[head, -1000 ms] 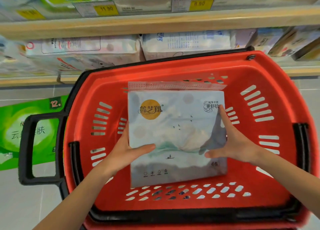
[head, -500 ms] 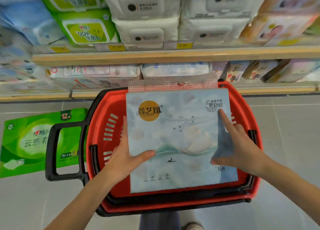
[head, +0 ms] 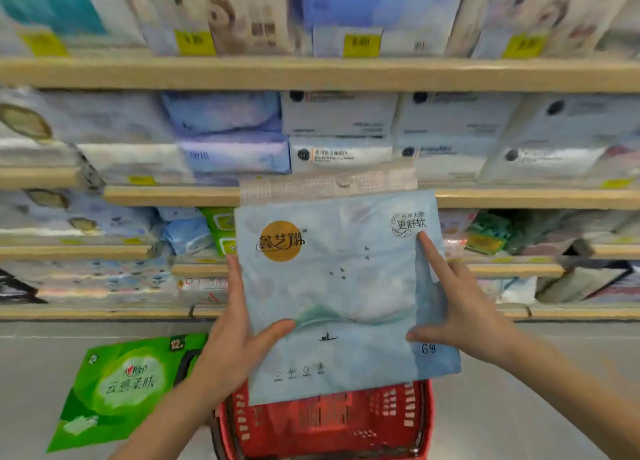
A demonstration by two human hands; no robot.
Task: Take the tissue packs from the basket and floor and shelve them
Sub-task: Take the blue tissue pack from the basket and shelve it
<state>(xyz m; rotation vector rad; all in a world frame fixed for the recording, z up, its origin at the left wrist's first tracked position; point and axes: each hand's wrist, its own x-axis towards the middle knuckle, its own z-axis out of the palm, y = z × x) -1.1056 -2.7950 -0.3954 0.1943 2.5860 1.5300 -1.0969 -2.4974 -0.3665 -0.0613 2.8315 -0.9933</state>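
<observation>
A pale blue tissue pack [head: 341,286] with a gold round logo is held upright in front of the shelves. My left hand [head: 235,335] grips its left edge, thumb on the front. My right hand [head: 457,310] grips its right edge, index finger stretched up the front. Below the pack stands the red basket [head: 325,421], and the part of it I can see holds nothing. A green tissue pack [head: 121,387] lies flat on the floor to the left of the basket.
Wooden shelves [head: 311,73] packed with white, blue and patterned tissue packs fill the upper view, with yellow price tags [head: 362,43] on the edges. A grey tiled floor [head: 519,407] spreads around the basket.
Both hands have lifted the pale blue pack out of the basket and up to shelf height. My view has tilted up from the basket to the shelves.
</observation>
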